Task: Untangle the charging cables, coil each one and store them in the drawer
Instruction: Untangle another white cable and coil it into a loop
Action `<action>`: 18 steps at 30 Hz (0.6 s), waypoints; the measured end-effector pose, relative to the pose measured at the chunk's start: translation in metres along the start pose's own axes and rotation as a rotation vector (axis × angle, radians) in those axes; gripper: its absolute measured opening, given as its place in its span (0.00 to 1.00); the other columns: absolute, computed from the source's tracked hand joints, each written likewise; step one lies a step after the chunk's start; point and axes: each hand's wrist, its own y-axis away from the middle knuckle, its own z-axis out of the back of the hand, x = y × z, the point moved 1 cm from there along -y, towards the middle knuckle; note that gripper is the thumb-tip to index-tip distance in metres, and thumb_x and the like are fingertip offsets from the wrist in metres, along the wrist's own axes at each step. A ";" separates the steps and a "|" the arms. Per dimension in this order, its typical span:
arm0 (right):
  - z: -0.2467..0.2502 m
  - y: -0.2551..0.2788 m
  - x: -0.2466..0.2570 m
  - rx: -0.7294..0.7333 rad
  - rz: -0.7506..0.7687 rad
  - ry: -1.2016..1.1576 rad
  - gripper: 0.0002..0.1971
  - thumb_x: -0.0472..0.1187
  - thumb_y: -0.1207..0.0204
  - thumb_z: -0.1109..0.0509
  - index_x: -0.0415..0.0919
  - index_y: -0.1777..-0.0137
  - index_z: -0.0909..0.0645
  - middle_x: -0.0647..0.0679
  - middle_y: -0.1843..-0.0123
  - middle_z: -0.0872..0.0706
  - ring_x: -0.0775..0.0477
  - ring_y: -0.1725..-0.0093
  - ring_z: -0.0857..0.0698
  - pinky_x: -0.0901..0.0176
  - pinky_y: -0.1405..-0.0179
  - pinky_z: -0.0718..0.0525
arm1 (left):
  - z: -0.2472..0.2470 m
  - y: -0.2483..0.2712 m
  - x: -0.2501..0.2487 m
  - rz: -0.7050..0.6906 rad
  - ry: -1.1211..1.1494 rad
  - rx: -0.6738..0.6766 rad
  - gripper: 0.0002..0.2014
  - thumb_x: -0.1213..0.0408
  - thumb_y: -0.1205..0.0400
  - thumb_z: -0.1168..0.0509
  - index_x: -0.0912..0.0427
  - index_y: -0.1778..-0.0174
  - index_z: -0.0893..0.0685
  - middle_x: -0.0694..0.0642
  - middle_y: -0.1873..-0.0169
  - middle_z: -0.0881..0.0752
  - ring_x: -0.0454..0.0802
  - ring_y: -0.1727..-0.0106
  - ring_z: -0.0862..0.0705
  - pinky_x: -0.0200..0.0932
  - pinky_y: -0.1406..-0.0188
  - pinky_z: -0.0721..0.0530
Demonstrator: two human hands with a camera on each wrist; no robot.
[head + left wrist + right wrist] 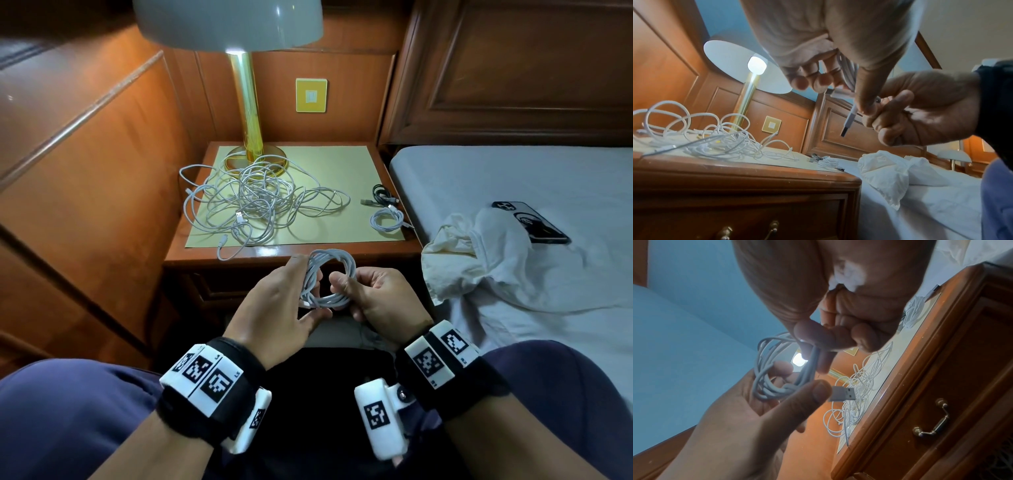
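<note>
Coiled white cable (327,279) held in front of nightstand (342,253), at 6 o'clock from tangled white cables (253,202). Left hand (277,305) gripping coil's 9 o'clock side, thumb beside USB plug (842,394). Right hand (373,294) pinching coil's 3 o'clock side. Coiled black cable (383,196) and small white coil (388,221) lying at mat's 3 o'clock edge. Drawer (953,402) closed. Lamp (246,113) at 12 o'clock, phone (532,222) on bed.

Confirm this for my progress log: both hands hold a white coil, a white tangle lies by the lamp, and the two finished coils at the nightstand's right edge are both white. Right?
Not quite: of the finished coils, one is the black coil, the other the small white coil, as the head view shows. The left hand and right hand do hold a white coil, and the tangle lies by the lamp.
</note>
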 end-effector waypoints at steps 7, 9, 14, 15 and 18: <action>-0.002 0.001 0.001 -0.027 -0.004 -0.050 0.19 0.45 0.19 0.26 0.25 0.57 0.15 0.50 0.82 0.23 0.60 0.85 0.30 0.73 0.83 0.32 | -0.008 0.004 0.001 -0.004 -0.004 -0.205 0.26 0.68 0.36 0.14 0.63 0.45 0.16 0.42 0.56 0.21 0.34 0.57 0.25 0.14 0.50 0.32; -0.003 0.002 0.002 -0.032 -0.004 -0.072 0.17 0.45 0.19 0.27 0.27 0.58 0.15 0.52 0.81 0.22 0.60 0.85 0.29 0.72 0.82 0.31 | -0.010 0.004 0.002 -0.015 0.004 -0.260 0.25 0.70 0.38 0.14 0.63 0.48 0.15 0.45 0.56 0.20 0.35 0.56 0.24 0.15 0.48 0.31; -0.005 0.003 -0.002 -0.059 0.012 -0.090 0.15 0.44 0.19 0.26 0.35 0.64 0.16 0.51 0.81 0.22 0.59 0.83 0.28 0.72 0.80 0.30 | -0.012 0.003 0.003 0.002 0.092 -0.269 0.24 0.67 0.37 0.13 0.61 0.49 0.15 0.47 0.55 0.17 0.41 0.52 0.19 0.32 0.48 0.19; -0.006 0.003 -0.002 -0.062 0.014 -0.090 0.15 0.45 0.19 0.26 0.36 0.64 0.16 0.51 0.81 0.22 0.59 0.83 0.27 0.71 0.79 0.30 | -0.012 0.002 0.003 0.020 0.113 -0.264 0.23 0.66 0.37 0.13 0.60 0.51 0.15 0.44 0.55 0.18 0.41 0.51 0.19 0.38 0.50 0.17; -0.005 0.002 -0.001 -0.081 0.031 -0.070 0.15 0.43 0.19 0.26 0.38 0.66 0.16 0.54 0.82 0.21 0.59 0.83 0.27 0.72 0.80 0.30 | -0.011 0.002 0.004 0.058 0.164 -0.237 0.20 0.64 0.36 0.14 0.55 0.55 0.16 0.45 0.53 0.19 0.44 0.49 0.15 0.50 0.52 0.13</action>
